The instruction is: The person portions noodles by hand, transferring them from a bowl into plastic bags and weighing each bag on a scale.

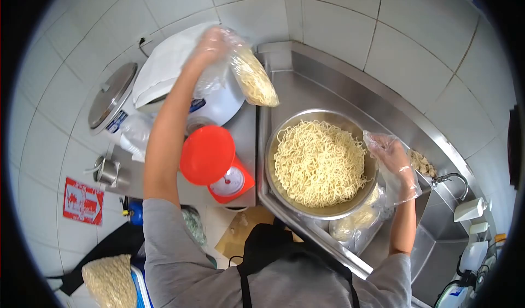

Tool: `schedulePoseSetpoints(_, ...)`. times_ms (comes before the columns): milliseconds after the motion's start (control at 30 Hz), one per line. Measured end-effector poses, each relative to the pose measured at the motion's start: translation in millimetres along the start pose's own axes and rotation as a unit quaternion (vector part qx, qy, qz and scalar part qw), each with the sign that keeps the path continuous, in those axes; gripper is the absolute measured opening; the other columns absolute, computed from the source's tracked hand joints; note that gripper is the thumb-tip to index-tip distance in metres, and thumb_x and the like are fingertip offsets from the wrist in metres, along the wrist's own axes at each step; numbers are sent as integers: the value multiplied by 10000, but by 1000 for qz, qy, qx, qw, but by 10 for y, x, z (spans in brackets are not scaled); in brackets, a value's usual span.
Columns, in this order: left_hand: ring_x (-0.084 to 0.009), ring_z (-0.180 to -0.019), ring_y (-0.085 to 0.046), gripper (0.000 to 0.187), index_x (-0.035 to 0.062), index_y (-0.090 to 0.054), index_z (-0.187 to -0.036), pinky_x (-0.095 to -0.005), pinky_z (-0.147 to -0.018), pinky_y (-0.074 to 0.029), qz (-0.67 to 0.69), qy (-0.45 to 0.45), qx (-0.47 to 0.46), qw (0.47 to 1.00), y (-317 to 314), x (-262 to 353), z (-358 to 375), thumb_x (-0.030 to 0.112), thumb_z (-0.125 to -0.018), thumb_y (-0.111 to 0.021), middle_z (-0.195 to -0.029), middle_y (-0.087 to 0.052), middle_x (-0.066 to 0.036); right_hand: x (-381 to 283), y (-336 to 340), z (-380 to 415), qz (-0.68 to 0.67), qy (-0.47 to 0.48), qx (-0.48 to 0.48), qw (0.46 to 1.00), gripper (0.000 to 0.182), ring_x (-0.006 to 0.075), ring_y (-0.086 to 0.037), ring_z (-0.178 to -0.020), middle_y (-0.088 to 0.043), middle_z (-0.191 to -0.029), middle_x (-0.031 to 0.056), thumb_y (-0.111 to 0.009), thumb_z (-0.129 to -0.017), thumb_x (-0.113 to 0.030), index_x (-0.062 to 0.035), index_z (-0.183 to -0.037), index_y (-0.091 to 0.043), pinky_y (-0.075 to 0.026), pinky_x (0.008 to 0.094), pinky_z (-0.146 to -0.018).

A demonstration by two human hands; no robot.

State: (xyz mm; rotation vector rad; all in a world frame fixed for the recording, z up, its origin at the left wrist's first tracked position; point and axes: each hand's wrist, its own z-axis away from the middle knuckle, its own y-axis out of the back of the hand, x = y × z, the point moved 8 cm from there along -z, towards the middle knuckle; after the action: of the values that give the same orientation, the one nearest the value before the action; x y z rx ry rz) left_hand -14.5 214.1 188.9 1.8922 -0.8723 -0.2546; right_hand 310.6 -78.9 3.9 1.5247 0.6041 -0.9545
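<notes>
My left hand (214, 43) is raised at the upper left, its fingers closed on the top of a clear plastic bag of noodles (254, 81) that hangs at a tilt. A large steel bowl (272, 190) full of pale noodles (320, 163) stands on the steel counter. At the bowl's right rim is my right hand (389, 150), covered by a loose clear plastic bag, with its fingers bent; whether they hold anything is hard to make out. Bagged noodles (355, 220) lie below the bowl, beside my right forearm.
A red kitchen scale (236, 181) with a round red pan (208, 155) stands left of the bowl. Farther left are a lidded pot (112, 97) and a steel cup (107, 171). At the right are a faucet (454, 178), a sink (443, 218) and a white bottle (469, 209).
</notes>
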Motion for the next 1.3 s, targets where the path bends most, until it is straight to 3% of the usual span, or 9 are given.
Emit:
schedulePoseSetpoints(233,-294,-1051,-578,467,66,-666,-1003,-392,-878,-461,-77,58,-156,983,-1672,-178,-962,463,-761,-633,-1066,-633,-150,39,98,30,33,-8,82,996,319,132,-592,-886,-660,-1019,158,-640,-831,-128,30,-1106,-606,-467,282,-810)
schedulePoseSetpoints(533,-306,-1106,-548,406,102,-633,-1102,-401,-912,-455,-75,219,-48,972,-3681,-1736,-1759,348,-780,-612,-1211,-565,-141,849,332,572,97,-165,120,974,369,217,-620,-990,-647,-1052,175,-661,-772,-50,36,-1124,-586,-489,306,-831)
schedulePoseSetpoints(633,-295,-1065,-578,346,132,-652,-1076,-411,-886,-477,-243,83,-196,946,-4226,-1806,-1902,319,-788,-611,-1168,-597,-130,726,404,642,129,-216,122,960,383,250,-627,-964,-631,-1085,180,-654,-768,-41,15,-1140,-583,-479,316,-846)
schedulePoseSetpoints(767,-298,-1073,-581,287,90,-656,-1048,-426,-885,-482,-157,42,-95,982,-3957,-1501,-2027,254,-833,-559,-1134,-614,-136,578,276,448,254,-84,105,958,366,307,-625,-853,-655,-951,167,-682,-781,-176,-44,-1117,-619,-486,367,-761)
schedulePoseSetpoints(833,-349,-1195,-477,411,97,-522,-1244,-452,-985,-395,-132,36,-289,947,-3577,-998,-1876,229,-855,-507,-1334,-466,-143,273,-11,139,244,-113,37,962,447,298,-614,-884,-643,-986,164,-685,-787,-282,-57,-1163,-596,-481,395,-740)
schedulePoseSetpoints(900,-346,-1208,-452,527,145,-487,-1296,-433,-1003,-373,-191,-127,-84,970,-3752,-1193,-2063,426,-850,-505,-1326,-473,-151,171,-412,-60,197,-100,-52,974,494,301,-609,-968,-626,-1091,174,-655,-811,-298,-35,-1215,-549,-473,366,-856)
schedulePoseSetpoints(1033,-334,-1190,-474,578,109,-516,-1268,-435,-1001,-373,-90,-167,-277,942,-2596,-110,-1419,516,-860,-479,-1287,-503,-179,505,-1227,-301,416,129,4,900,605,310,-584,-1002,-617,-1090,167,-713,-726,-351,-94,-1246,-538,-479,390,-844)
schedulePoseSetpoints(1200,-295,-1096,-544,458,118,-595,-1184,-368,-942,-425,-20,-125,-367,922,-950,822,-275,429,-848,-575,-1168,-589,-155,1145,-1181,-640,313,96,22,945,480,326,-564,-1036,-603,-1112,170,-706,-699,-179,-69,-1149,-580,-458,376,-895)
schedulePoseSetpoints(1300,-249,-983,-591,343,-31,-547,-1141,-336,-853,-479,2,-98,-311,945,-162,983,304,100,-824,-568,-1082,-617,-167,595,-888,-536,226,58,35,972,447,311,-574,-1012,-618,-1069,159,-722,-677,-115,-65,-1106,-605,-457,375,-889)
